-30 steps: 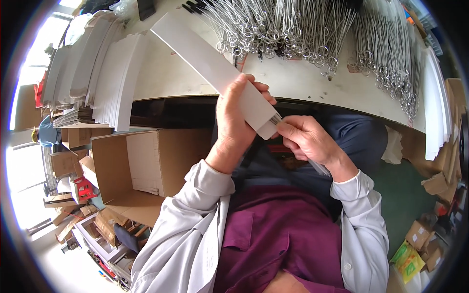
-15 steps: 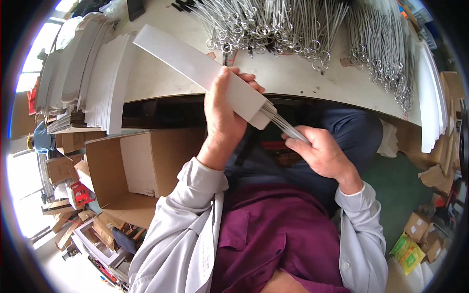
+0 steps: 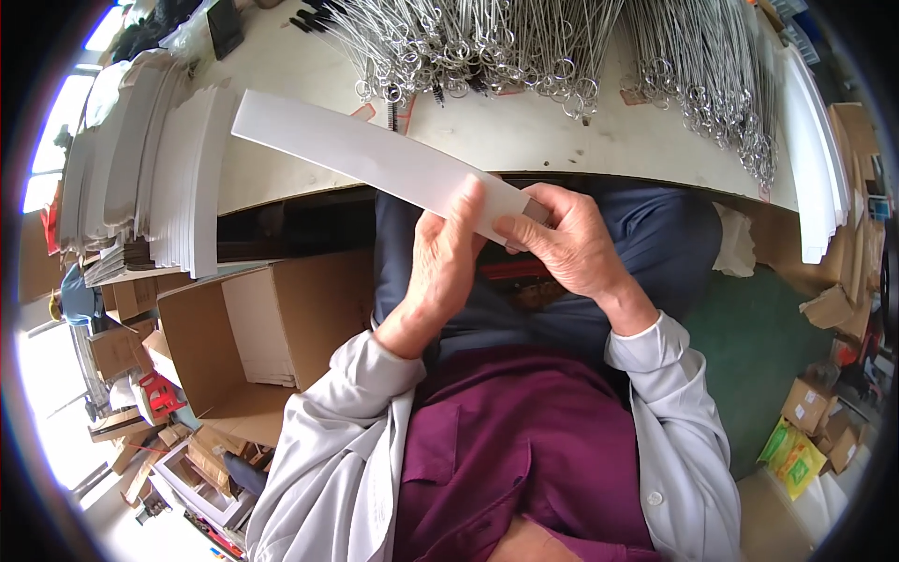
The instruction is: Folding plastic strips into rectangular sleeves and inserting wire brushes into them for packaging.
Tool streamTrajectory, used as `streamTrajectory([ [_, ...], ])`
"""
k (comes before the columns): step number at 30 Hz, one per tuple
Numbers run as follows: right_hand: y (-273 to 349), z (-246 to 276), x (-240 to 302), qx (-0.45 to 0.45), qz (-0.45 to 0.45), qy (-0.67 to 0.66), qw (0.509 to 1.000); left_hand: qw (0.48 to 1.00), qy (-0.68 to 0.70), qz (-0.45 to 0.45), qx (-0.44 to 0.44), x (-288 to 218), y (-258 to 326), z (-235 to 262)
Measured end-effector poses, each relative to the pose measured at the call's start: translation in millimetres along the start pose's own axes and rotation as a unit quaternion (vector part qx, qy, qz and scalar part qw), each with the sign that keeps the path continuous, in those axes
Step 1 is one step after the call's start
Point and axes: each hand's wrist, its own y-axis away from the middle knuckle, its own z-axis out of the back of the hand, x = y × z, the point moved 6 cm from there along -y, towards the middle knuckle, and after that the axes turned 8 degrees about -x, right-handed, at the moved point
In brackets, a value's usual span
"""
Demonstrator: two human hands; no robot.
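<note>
A long, narrow white carton (image 3: 346,159) slants over the table's front edge, its far end up to the left. My left hand (image 3: 445,258) is closed round its lower part, thumb lying along the top face. At the near right end, my right hand (image 3: 576,248) pinches the carton's end, where a greyish flap or opening shows between thumb and fingers. No wires stick out of that end. Beyond the carton, a large heap of thin wire-handled brushes (image 3: 487,47) with ring ends lies on the table.
A second bundle of ringed wires (image 3: 716,94) lies to the right. White flat cartons (image 3: 192,178) are stacked at the table's left, more white cartons (image 3: 815,159) at its right. An open cardboard box (image 3: 328,314) stands below left. A yellow bag (image 3: 791,459) is on the right.
The wires that stuck out of the carton's near end have gone from sight. My right hand has moved up and left onto that end, and the carton now tilts less steeply.
</note>
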Motion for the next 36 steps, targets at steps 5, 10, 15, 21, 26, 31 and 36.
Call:
streamTrajectory([
  [5, 6, 32, 17, 0.021, -0.030, 0.135, 0.990, 0.870, -0.464, -0.146, 0.082, -45, 43, 5],
  [10, 9, 27, 16, 0.102, -0.087, 0.184, 0.974, 0.607, -0.660, -0.421, 0.138, -90, 51, -32],
  [15, 4, 13, 12, 0.084, 0.013, 0.252, 0.964, 0.629, -0.694, -0.270, 0.222, -42, 17, -10],
  [21, 15, 44, 15, -0.025, 0.021, 0.097, 0.995, 0.684, -0.669, -0.246, 0.156, -25, 13, 0],
  [26, 29, 57, 2, -0.104, 0.029, 0.064, 0.992, 0.706, -0.657, -0.233, 0.124, -21, 15, 3],
  [31, 28, 56, -1, -0.129, 0.020, 0.021, 0.991, 0.700, -0.644, -0.283, 0.125, -16, 17, 6],
  [36, 23, 56, -12, -0.120, -0.004, 0.042, 0.992, 0.696, -0.666, -0.253, 0.094, -11, 20, 9],
])
